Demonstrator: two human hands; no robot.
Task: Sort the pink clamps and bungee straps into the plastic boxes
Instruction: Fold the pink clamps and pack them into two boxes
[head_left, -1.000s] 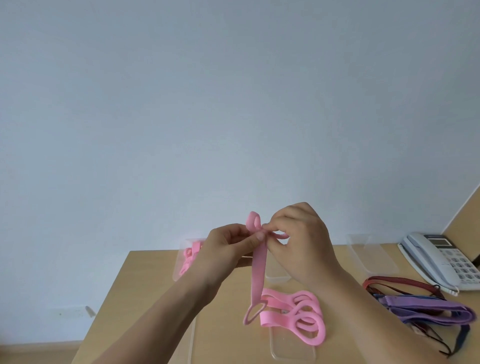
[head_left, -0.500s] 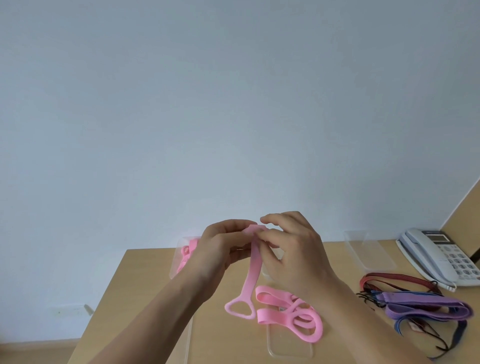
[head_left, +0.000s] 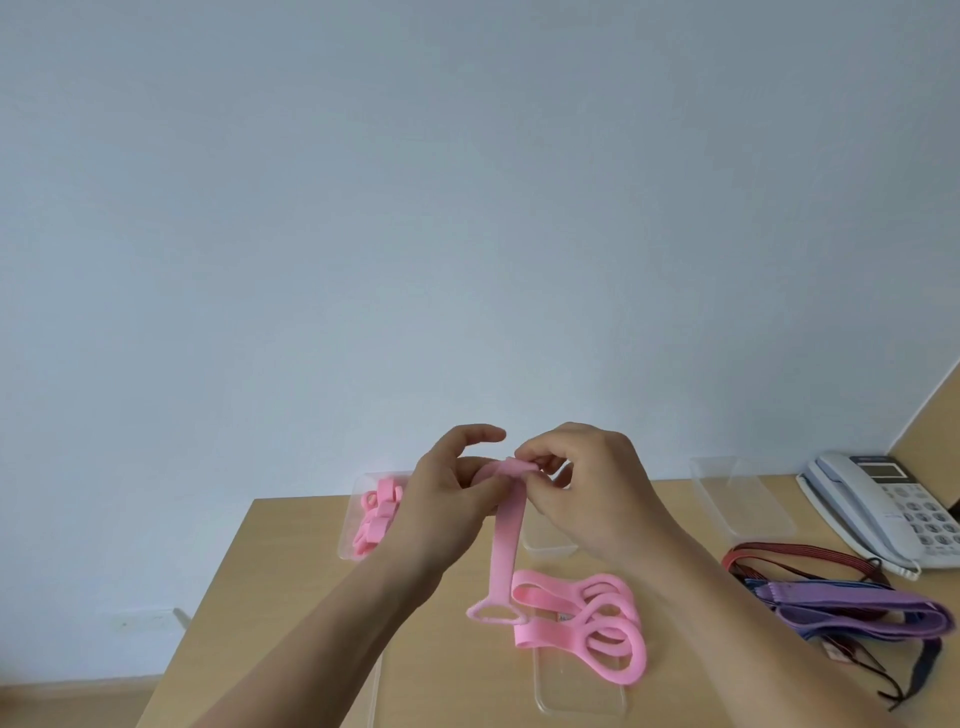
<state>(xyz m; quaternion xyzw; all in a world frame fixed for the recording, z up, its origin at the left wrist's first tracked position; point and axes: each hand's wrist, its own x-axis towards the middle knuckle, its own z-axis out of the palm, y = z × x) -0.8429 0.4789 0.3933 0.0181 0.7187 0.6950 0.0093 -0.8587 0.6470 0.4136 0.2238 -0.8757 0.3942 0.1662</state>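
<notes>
Both hands raised above the worktop (head_left: 291, 561). Left hand (head_left: 441, 499) and right hand (head_left: 587, 488) pinch the top end of one pink strap (head_left: 505, 540); its loop end hangs just above the worktop. More pink straps (head_left: 587, 623) lie beside it. Left clear box (head_left: 349, 540) holds pink pieces.

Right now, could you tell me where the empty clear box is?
In the head view, the empty clear box sits at the table's far right, just left of the telephone.
</notes>
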